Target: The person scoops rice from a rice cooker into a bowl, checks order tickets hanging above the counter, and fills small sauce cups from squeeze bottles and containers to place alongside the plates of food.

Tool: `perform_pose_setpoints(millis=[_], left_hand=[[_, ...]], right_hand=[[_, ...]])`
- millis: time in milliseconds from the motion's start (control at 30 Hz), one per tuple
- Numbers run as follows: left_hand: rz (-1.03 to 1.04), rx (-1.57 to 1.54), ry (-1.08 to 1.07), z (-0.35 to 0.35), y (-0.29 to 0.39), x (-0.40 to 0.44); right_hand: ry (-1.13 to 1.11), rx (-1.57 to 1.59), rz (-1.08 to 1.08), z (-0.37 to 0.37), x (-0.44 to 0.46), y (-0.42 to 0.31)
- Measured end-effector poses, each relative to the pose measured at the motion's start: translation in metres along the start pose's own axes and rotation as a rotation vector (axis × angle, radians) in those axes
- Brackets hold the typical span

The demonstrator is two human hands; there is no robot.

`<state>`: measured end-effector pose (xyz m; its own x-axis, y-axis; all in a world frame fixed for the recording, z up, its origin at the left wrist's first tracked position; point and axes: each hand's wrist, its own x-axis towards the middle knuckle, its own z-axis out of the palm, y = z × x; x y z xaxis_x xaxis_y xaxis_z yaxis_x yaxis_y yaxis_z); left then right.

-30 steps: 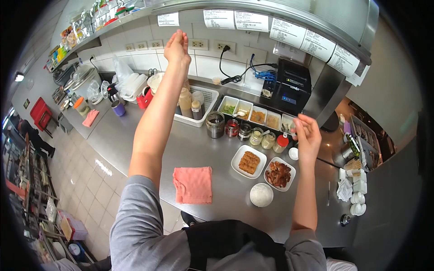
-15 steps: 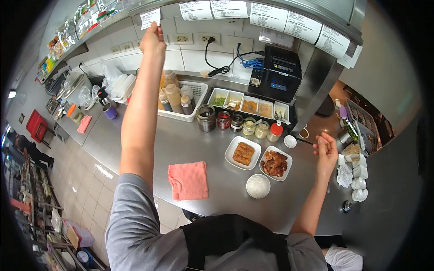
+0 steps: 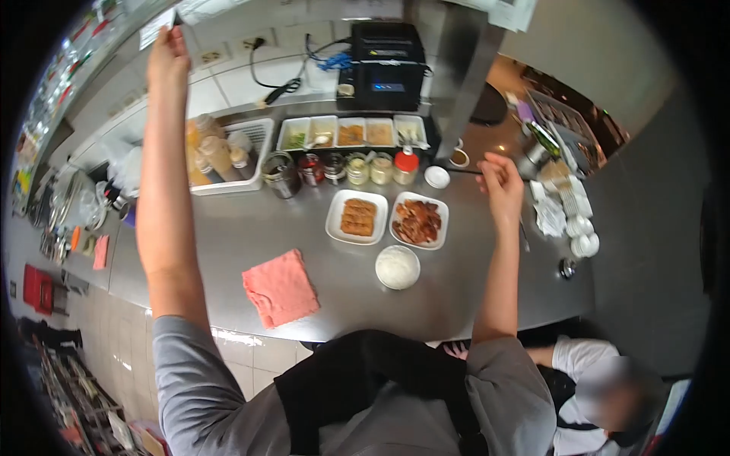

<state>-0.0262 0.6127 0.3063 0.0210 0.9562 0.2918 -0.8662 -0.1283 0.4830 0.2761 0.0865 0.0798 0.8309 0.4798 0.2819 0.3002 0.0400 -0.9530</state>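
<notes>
Raised at the upper left, my left hand [image 3: 169,59] has its fingers pinched on the lower edge of a white paper slip [image 3: 157,29] by the shelf rail. My right hand [image 3: 502,184] is over the counter's right part, fingers loosely curled and apart, with nothing visible in them. Left of it are a small white dish [image 3: 437,177] and a red-lidded jar [image 3: 406,166]. Nearer me stand a square dish of browned, breaded-looking food [image 3: 357,217], a dish of dark glazed pieces [image 3: 417,220] and a white-filled bowl [image 3: 397,267].
A pink cloth [image 3: 280,289] lies on the steel counter [image 3: 342,292]. Behind are open jars [image 3: 281,175], a topping tray [image 3: 351,133], a bottle basket [image 3: 262,144] and a black printer [image 3: 386,68]. Small white cups [image 3: 584,245] stand right. Another person [image 3: 589,380] is at the lower right.
My left hand has gone from empty air to the paper slip. My right hand has moved away from the topping tray. The view has shifted right, and another person has come into view.
</notes>
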Motion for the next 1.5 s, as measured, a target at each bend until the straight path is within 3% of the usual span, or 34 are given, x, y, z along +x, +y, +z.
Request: perform_pose_setpoints(millis=[133, 200, 267, 333, 367, 400, 433, 467, 600, 667, 733, 833, 933, 967, 1000, 1033, 1067, 1100, 1167, 1367, 1500], left_hand=[[-0.086, 0.027, 0.138, 0.019, 0.011, -0.076], [-0.167, 0.077, 0.158, -0.001, 0.006, -0.094], [-0.188, 0.084, 0.005, -0.037, -0.016, -0.133], [-0.225, 0.389, -0.188, -0.06, -0.034, -0.216], [-0.259, 0.43, -0.167, -0.081, -0.047, -0.245], [-0.275, 0.523, -0.32, -0.098, -0.05, -0.28], [-0.244, 0.574, -0.243, -0.101, -0.056, -0.318], [-0.162, 0.703, -0.305, -0.133, -0.071, -0.335], [0.141, 1.529, -0.629, -0.235, -0.084, -0.411], [-0.054, 1.768, -0.736, -0.29, -0.086, -0.442], [-0.029, 1.972, -0.835, -0.324, -0.076, -0.469], [-0.093, 2.069, -0.941, -0.352, -0.062, -0.463], [-0.131, 2.08, -0.936, -0.374, -0.044, -0.443], [-0.117, 2.092, -0.923, -0.382, -0.036, -0.429], [-0.107, 2.071, -0.873, -0.391, -0.027, -0.418], [-0.101, 2.048, -0.824, -0.402, -0.017, -0.408], [-0.094, 2.025, -0.776, -0.413, -0.006, -0.399], [-0.111, 2.076, -0.75, -0.424, 0.007, -0.39], [-0.137, 2.116, -0.685, -0.438, 0.035, -0.376], [-0.11, 2.127, -0.501, -0.472, 0.094, -0.346], [-0.113, 2.101, -0.502, -0.491, 0.105, -0.336]], right_hand=[[0.002, -0.276, -0.013, -0.007, 0.048, 0.087], [-0.122, -0.525, 0.031, 0.006, 0.07, 0.141], [-0.25, -0.681, -0.047, 0.026, 0.08, 0.207], [-0.318, -0.854, -0.092, 0.056, 0.09, 0.226], [-0.309, -0.956, -0.089, 0.067, 0.088, 0.229], [-0.356, -0.989, -0.056, 0.075, 0.091, 0.233], [-0.364, -0.969, -0.046, 0.081, 0.097, 0.247], [-0.326, -1.026, -0.193, 0.085, 0.103, 0.274], [-0.216, -1.044, -0.028, 0.092, 0.091, 0.249], [-0.241, -1.039, 0.025, 0.081, 0.096, 0.244], [-0.208, -1.005, 0.042, 0.08, 0.098, 0.228], [-0.075, -0.931, -0.035, 0.088, 0.067, 0.128], [-0.393, -0.688, -0.099, 0.134, 0.002, 0.015], [-0.456, -0.629, -0.238, 0.155, -0.024, 0.012], [-0.601, -0.443, -0.108, 0.179, -0.054, -0.007], [-0.707, -0.479, -0.08, 0.204, -0.081, -0.013], [-0.779, -0.508, -0.353, 0.231, -0.108, 0.009], [-0.922, -0.431, -0.171, 0.26, -0.134, 0.015], [-1.06, -0.514, -0.255, 0.315, -0.179, 0.031], [-1.119, -0.639, -0.326, 0.416, -0.243, 0.056], [-1.071, -0.554, -0.228, 0.444, -0.255, 0.053]])
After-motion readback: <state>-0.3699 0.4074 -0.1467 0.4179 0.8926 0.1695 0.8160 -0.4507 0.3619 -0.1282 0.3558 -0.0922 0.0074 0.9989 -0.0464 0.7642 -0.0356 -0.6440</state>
